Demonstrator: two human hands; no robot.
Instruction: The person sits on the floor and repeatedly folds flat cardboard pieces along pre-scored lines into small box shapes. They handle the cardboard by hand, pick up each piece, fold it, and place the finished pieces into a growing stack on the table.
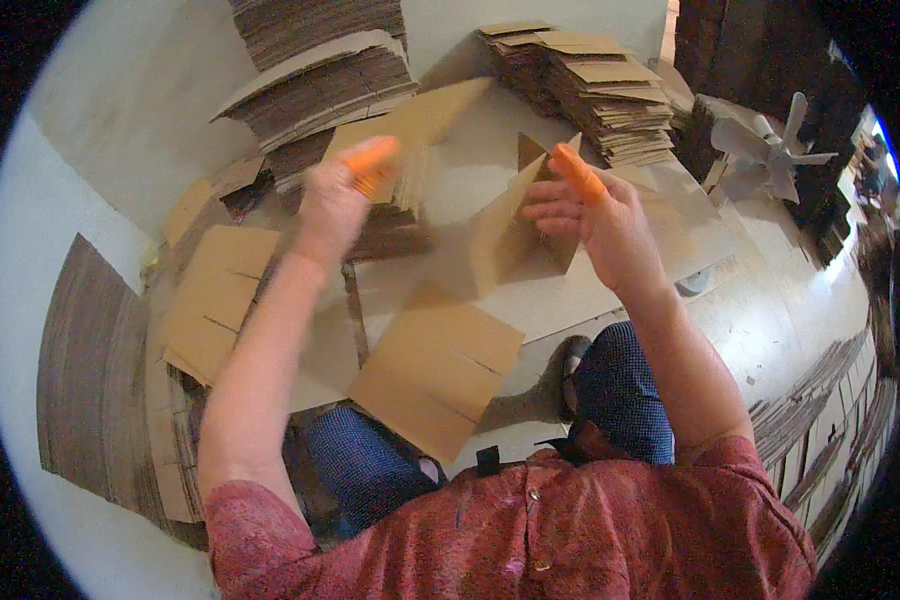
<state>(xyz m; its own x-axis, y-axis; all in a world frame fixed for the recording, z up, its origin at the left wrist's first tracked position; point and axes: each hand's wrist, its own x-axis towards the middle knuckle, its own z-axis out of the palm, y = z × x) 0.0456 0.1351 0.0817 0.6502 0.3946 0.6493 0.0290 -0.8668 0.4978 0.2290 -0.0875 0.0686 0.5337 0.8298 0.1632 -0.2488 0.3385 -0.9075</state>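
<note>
My left hand (342, 195), with orange covers on its fingertips, is closed at the near edge of a brown cardboard sheet (445, 112). That sheet is tilted and smeared by motion, above a stack of cardboard pieces (395, 235). My right hand (602, 218) has its fingers stretched toward the left and an orange cover on the thumb. Just behind those fingers, upright cardboard pieces (530, 225) stand crossed on the pale work surface (560, 305); whether the fingers touch them I cannot tell. A slotted cardboard sheet (440, 370) lies in front of me, partly over my knee.
Tall cardboard stacks rise at the back left (320, 85) and back right (610, 95). More slotted sheets (220, 290) and a big stack (95, 370) are at my left, by the wall. A fan (770, 150) stands at the right, with cardboard piles (820, 420) on the floor nearer me.
</note>
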